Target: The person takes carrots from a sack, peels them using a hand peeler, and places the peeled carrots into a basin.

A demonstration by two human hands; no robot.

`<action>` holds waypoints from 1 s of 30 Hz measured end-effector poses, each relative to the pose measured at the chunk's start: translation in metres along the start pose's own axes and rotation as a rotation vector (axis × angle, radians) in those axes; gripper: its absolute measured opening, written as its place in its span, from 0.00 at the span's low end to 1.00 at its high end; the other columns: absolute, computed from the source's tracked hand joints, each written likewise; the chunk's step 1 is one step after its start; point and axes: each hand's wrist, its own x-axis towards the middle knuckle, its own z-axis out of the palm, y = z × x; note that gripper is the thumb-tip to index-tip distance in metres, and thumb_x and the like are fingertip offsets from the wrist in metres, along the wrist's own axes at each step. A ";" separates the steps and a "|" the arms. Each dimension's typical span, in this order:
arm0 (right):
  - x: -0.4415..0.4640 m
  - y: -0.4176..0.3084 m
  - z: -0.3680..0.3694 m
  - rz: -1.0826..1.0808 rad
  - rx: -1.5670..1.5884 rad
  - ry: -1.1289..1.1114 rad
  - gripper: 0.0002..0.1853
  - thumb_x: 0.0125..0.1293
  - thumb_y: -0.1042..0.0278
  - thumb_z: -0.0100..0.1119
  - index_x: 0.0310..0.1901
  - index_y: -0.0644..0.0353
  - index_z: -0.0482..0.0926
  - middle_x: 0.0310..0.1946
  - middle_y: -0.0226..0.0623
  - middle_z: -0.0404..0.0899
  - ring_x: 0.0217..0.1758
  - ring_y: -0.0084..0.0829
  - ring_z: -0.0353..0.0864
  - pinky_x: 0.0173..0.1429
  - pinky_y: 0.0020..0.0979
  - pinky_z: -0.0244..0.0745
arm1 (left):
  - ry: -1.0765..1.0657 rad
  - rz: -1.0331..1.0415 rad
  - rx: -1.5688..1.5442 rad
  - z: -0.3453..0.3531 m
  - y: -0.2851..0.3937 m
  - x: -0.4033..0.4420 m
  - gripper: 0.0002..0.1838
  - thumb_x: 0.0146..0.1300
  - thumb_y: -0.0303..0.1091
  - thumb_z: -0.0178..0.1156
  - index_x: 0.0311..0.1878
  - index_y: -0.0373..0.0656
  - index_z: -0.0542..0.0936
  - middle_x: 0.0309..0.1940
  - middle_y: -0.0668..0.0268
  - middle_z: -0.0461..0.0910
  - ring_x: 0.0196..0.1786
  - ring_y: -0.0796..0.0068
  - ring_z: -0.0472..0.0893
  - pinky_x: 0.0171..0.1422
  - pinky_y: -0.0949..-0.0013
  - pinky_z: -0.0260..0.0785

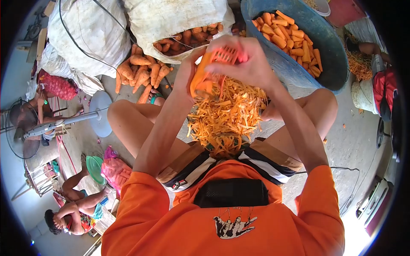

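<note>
My left hand (191, 72) is closed around a peeled carrot (200, 80), which points down toward my lap. My right hand (247, 59) grips an orange plastic peeler (224, 55) with a slotted body, close against the carrot's right side. The fingers partly cover both, so I cannot tell whether the blade touches the carrot. Right below my hands, a large heap of orange carrot peelings (226, 115) lies between my legs.
Unpeeled carrots (139, 70) spill onto the floor beside white sacks (141, 17). A blue tub (333, 64) at the upper right holds peeled carrots (290, 38). On the left stands a fan (25, 128). Another person (74, 213) sits at the lower left near a green basin (95, 170).
</note>
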 end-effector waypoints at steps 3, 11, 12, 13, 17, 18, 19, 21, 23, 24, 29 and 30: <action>0.000 0.015 0.003 -0.015 -0.046 -0.038 0.14 0.63 0.68 0.80 0.43 0.62 0.83 0.36 0.30 0.86 0.41 0.16 0.82 0.48 0.26 0.79 | -0.034 0.011 0.060 -0.002 -0.004 -0.008 0.18 0.76 0.46 0.58 0.57 0.41 0.80 0.38 0.65 0.86 0.35 0.71 0.86 0.37 0.65 0.82; 0.016 0.037 -0.023 0.005 0.098 0.138 0.12 0.66 0.66 0.78 0.41 0.63 0.83 0.36 0.30 0.87 0.39 0.15 0.85 0.41 0.21 0.81 | -0.031 -0.063 0.015 -0.013 0.001 0.001 0.16 0.78 0.43 0.59 0.55 0.39 0.81 0.40 0.64 0.83 0.36 0.71 0.83 0.34 0.72 0.78; 0.010 0.025 -0.013 0.089 0.272 0.022 0.12 0.65 0.66 0.78 0.41 0.62 0.83 0.36 0.29 0.87 0.39 0.15 0.85 0.42 0.21 0.81 | -0.072 -0.047 0.009 -0.020 -0.001 0.004 0.17 0.77 0.43 0.59 0.57 0.40 0.81 0.40 0.63 0.85 0.35 0.72 0.84 0.34 0.70 0.80; 0.006 0.011 -0.003 -0.101 0.012 0.020 0.13 0.64 0.65 0.79 0.40 0.62 0.83 0.38 0.29 0.87 0.40 0.15 0.84 0.43 0.21 0.81 | -0.112 -0.031 0.006 -0.020 0.000 0.005 0.18 0.76 0.43 0.60 0.59 0.41 0.81 0.39 0.63 0.86 0.34 0.72 0.85 0.33 0.68 0.81; 0.006 0.021 -0.009 -0.016 0.048 0.105 0.14 0.65 0.62 0.79 0.42 0.60 0.84 0.37 0.29 0.88 0.40 0.15 0.83 0.42 0.22 0.78 | -0.060 -0.051 -0.023 -0.007 -0.002 -0.006 0.19 0.75 0.43 0.61 0.59 0.38 0.79 0.43 0.60 0.83 0.39 0.71 0.83 0.38 0.72 0.80; 0.013 0.034 -0.023 -0.014 0.044 0.108 0.14 0.65 0.62 0.79 0.42 0.60 0.84 0.37 0.29 0.88 0.40 0.15 0.83 0.42 0.22 0.78 | -0.064 -0.056 -0.023 -0.005 -0.002 -0.008 0.19 0.75 0.43 0.61 0.59 0.38 0.79 0.43 0.60 0.83 0.39 0.71 0.83 0.38 0.72 0.80; 0.022 0.053 -0.043 -0.031 -0.073 0.198 0.14 0.65 0.61 0.78 0.42 0.60 0.84 0.37 0.28 0.88 0.39 0.15 0.83 0.42 0.22 0.78 | -0.077 -0.030 0.055 -0.001 -0.001 -0.010 0.20 0.76 0.44 0.60 0.60 0.39 0.78 0.43 0.60 0.83 0.39 0.72 0.83 0.38 0.72 0.80; 0.026 0.069 -0.069 -0.056 -0.192 0.293 0.14 0.66 0.60 0.78 0.43 0.59 0.84 0.36 0.28 0.88 0.39 0.15 0.83 0.42 0.22 0.78 | -0.100 -0.018 0.165 0.006 -0.003 -0.018 0.18 0.76 0.45 0.60 0.56 0.41 0.82 0.41 0.63 0.82 0.37 0.74 0.81 0.38 0.72 0.76; 0.027 0.074 -0.081 -0.003 -0.203 0.330 0.13 0.70 0.60 0.75 0.46 0.59 0.84 0.37 0.26 0.86 0.42 0.16 0.83 0.47 0.24 0.79 | -0.144 0.006 0.495 -0.010 -0.026 -0.001 0.17 0.76 0.47 0.60 0.52 0.41 0.84 0.38 0.65 0.82 0.36 0.75 0.80 0.38 0.72 0.73; 0.025 0.072 -0.082 -0.004 -0.202 0.320 0.13 0.70 0.60 0.75 0.46 0.59 0.84 0.37 0.26 0.86 0.42 0.16 0.83 0.47 0.24 0.79 | -0.180 0.028 0.822 -0.017 -0.038 0.006 0.18 0.77 0.48 0.60 0.48 0.42 0.86 0.35 0.68 0.81 0.35 0.76 0.78 0.38 0.72 0.70; 0.023 0.060 -0.089 0.002 -0.308 0.269 0.12 0.71 0.61 0.74 0.45 0.60 0.85 0.37 0.25 0.86 0.41 0.16 0.83 0.47 0.24 0.79 | -0.082 0.207 1.567 -0.012 -0.045 0.007 0.20 0.75 0.52 0.62 0.42 0.42 0.88 0.31 0.72 0.82 0.33 0.78 0.77 0.37 0.70 0.68; 0.023 0.059 -0.093 -0.006 -0.303 0.267 0.12 0.71 0.61 0.74 0.45 0.60 0.85 0.37 0.25 0.86 0.42 0.15 0.84 0.48 0.24 0.80 | -0.095 0.326 1.423 -0.008 -0.038 0.007 0.21 0.73 0.52 0.64 0.42 0.41 0.87 0.29 0.72 0.82 0.32 0.77 0.79 0.35 0.68 0.68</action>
